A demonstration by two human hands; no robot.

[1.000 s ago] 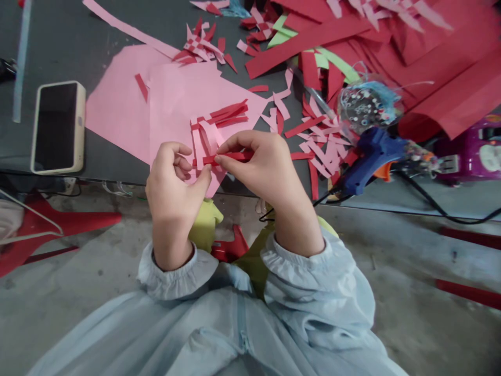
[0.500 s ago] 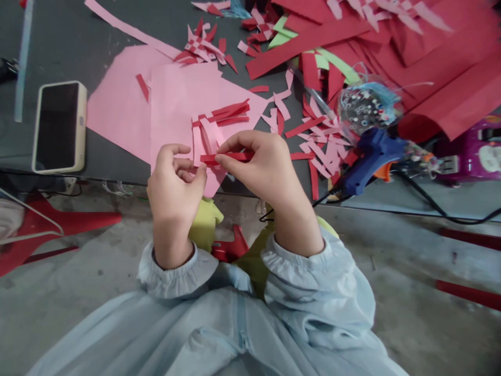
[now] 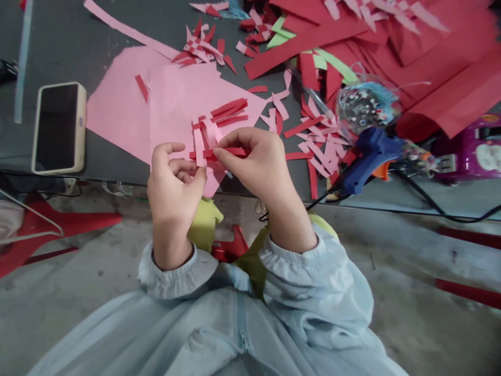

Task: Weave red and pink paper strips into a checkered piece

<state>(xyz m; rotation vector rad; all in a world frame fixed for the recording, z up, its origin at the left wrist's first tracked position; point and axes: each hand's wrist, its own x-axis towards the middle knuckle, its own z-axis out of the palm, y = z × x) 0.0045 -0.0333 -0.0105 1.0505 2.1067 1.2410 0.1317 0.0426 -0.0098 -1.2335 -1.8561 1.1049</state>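
The red strip point(image 3: 238, 152) (right hand point(image 3: 263, 164) pinches it) slid toward nine o'clock, under the pink strip point(image 3: 199, 143) left hand point(image 3: 171, 184) pinches: more weaving.

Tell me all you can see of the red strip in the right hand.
The red strip looks like paper: narrow, flat. It lies crosswise, pinched between thumb and forefinger of the right hand. Near its left end it passes beneath a pink strip, with a short red tip showing beyond. The left hand is close to that end; whether it touches is unclear. Its other end cannot be made out.
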